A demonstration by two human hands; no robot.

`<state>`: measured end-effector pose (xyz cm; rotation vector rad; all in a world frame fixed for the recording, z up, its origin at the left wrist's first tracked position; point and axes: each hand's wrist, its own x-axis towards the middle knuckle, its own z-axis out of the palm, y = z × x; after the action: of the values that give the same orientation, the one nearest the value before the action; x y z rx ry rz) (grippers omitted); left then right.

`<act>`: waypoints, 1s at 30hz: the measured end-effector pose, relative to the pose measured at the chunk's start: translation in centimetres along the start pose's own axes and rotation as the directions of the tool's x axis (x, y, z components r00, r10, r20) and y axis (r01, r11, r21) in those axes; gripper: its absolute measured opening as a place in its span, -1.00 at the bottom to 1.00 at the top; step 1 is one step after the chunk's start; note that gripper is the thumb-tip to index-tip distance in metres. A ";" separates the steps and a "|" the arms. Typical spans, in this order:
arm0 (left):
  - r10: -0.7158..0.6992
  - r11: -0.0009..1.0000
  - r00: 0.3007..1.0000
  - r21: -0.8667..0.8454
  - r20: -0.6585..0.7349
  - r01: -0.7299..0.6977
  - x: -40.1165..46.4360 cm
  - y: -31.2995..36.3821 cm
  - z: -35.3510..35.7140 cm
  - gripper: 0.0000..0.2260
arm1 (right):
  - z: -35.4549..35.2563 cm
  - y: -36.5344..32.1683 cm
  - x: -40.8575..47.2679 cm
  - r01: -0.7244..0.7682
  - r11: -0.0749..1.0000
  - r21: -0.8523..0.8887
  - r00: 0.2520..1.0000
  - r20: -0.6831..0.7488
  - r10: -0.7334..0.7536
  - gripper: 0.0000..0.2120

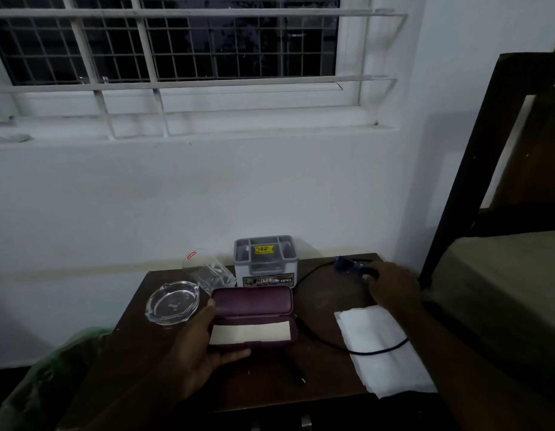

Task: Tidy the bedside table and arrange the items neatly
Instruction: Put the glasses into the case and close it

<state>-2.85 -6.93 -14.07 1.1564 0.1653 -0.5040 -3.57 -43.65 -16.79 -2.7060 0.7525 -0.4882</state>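
Note:
A dark wooden bedside table (325, 293) stands against the white wall. My left hand (201, 340) holds a purple spectacle case (254, 309) that lies open, a pale cloth showing inside its lower half. My right hand (391, 287) grips blue-framed glasses (347, 265) at the table's back right corner. A clear glass ashtray (173, 302) sits at the left edge, with a drinking glass (207, 270) tilted behind it. A grey organiser box (266, 259) stands at the back. A white folded tissue (381, 353) lies on the right, crossed by a black cable (325, 342).
A dark wooden bed frame (465, 169) with a mattress (503, 290) stands close on the right. A green plastic bag (52, 377) bulges at the table's left. Above is a barred window (176, 51) with a ledge. A small dark pen-like item (298, 373) lies near the table's front.

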 end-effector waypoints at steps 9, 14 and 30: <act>-0.006 0.998 0.999 -0.069 0.038 0.008 -0.6 0.8 -0.1 -0.67 | -5.5 -3.7 -2.2 0.090 0.869 0.487 0.994 -0.091 -0.052 -0.88; -0.022 0.996 0.999 -0.081 0.034 0.025 -1.1 1.1 -0.2 -0.64 | -7.9 -10.6 -8.2 0.178 0.644 0.744 0.938 0.068 -0.339 -0.95; 0.032 0.993 0.999 -0.115 0.027 -0.029 -2.5 1.2 -0.5 -0.68 | -2.7 -15.0 -12.4 0.667 0.658 0.350 0.697 0.021 -0.717 -0.64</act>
<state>-4.43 -5.42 -12.34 1.0383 0.1501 -0.4780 -7.97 -25.16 -11.99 -2.5811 -0.4380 -0.4848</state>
